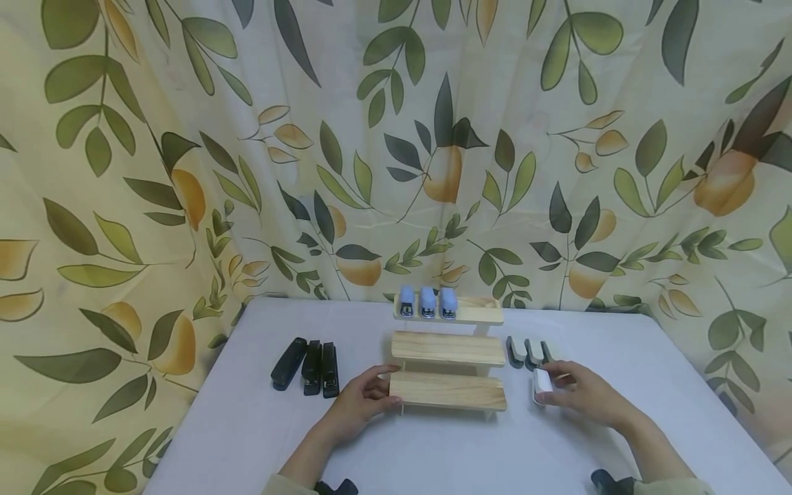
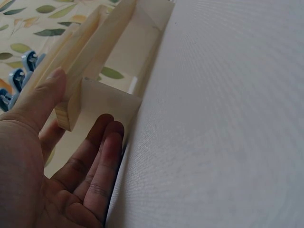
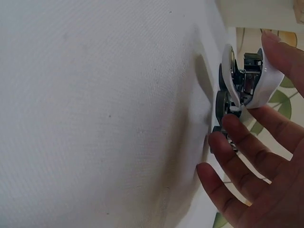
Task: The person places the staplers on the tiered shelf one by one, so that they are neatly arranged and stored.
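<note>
A stepped wooden stand [image 1: 448, 392] with three shelves stands at the middle of the table. My left hand [image 1: 354, 404] grips the left end of its lowest shelf [image 2: 69, 114]; the thumb lies on top, and the other fingers reach below, by the side support. In my right hand [image 1: 584, 397] a small white stapler [image 1: 542, 382] is pinched between thumb and fingers. The right wrist view shows this stapler [image 3: 270, 80] with its metal mechanism between the white halves. Just behind it are other white-and-grey staplers [image 1: 517, 350], partly hidden by the fingers in that view.
Small blue staplers [image 1: 427, 302] stand in a row on the left part of the top shelf. Three black staplers [image 1: 313, 368] lie left of the stand. A white cloth covers the table [image 1: 216, 426], and a leaf-and-fruit patterned curtain [image 1: 396, 172] hangs behind.
</note>
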A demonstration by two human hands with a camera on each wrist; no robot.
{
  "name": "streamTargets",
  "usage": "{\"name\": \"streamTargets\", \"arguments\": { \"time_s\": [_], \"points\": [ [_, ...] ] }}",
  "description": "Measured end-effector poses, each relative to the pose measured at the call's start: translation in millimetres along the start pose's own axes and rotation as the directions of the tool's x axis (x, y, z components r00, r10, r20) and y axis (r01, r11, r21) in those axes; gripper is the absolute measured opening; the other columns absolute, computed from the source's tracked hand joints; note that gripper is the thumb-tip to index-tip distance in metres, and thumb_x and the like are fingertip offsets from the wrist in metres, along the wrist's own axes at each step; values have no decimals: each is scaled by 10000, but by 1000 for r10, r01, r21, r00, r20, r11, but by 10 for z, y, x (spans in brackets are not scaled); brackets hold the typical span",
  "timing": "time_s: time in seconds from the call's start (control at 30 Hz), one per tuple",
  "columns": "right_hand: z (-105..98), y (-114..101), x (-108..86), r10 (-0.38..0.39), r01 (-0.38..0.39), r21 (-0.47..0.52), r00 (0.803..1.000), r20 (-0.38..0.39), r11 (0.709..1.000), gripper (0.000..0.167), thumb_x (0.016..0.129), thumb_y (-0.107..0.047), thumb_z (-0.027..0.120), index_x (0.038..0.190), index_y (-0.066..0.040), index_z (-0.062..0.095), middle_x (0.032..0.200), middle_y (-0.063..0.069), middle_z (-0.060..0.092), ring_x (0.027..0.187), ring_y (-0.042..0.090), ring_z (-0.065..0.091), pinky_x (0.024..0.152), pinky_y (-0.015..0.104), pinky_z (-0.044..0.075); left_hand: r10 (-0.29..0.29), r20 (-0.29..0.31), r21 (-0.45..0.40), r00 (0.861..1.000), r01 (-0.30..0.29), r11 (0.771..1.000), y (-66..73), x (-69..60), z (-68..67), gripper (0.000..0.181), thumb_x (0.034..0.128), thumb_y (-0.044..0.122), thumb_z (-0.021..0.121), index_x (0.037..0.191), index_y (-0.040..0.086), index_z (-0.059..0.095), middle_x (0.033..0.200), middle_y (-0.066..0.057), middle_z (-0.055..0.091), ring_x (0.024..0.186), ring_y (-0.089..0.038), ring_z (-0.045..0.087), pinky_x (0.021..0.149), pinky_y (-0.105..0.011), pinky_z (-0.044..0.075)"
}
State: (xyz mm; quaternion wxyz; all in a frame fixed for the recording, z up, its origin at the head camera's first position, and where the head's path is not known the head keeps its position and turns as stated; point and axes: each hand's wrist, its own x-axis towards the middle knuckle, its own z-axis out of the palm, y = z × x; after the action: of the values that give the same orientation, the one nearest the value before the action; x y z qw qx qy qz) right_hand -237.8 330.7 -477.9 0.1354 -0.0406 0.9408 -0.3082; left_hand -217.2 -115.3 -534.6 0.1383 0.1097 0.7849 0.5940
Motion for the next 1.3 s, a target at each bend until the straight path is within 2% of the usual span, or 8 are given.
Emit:
{"name": "streamTargets", "arguments": {
  "time_s": [0.57,1.07,1.3],
  "points": [
    [-14,-22,-13,11,-11,14,1000,-2,1000,787,830,-466,850,1412,-19,568,1343,225,621,1217,421,590,908,550,562,-9,-5,-2,1000,9,1000,-4,7,14,590,876,431,815,1415,391,579,1112,1,702,988,-156,671,861,-308,534],
    [-143,-173,-44,-81,80,-19,995,-57,997,728,855,-442,835,1390,-21,578,1292,211,642,1182,414,615,874,545,555,-19,-4,-21,1000,19,1000,-4,4,9,609,871,453,816,1426,389,573,1140,-2,700,1009,-159,668,876,-324,536],
    [-239,-262,-31,-77,76,-22,995,-68,997,744,857,-437,838,1416,-27,568,1340,230,616,1191,413,606,874,523,562,-21,-4,-26,1000,21,999,5,-2,8,609,867,454,820,1421,393,575,1139,-7,698,1009,-161,667,879,-326,535]
  ]
}}
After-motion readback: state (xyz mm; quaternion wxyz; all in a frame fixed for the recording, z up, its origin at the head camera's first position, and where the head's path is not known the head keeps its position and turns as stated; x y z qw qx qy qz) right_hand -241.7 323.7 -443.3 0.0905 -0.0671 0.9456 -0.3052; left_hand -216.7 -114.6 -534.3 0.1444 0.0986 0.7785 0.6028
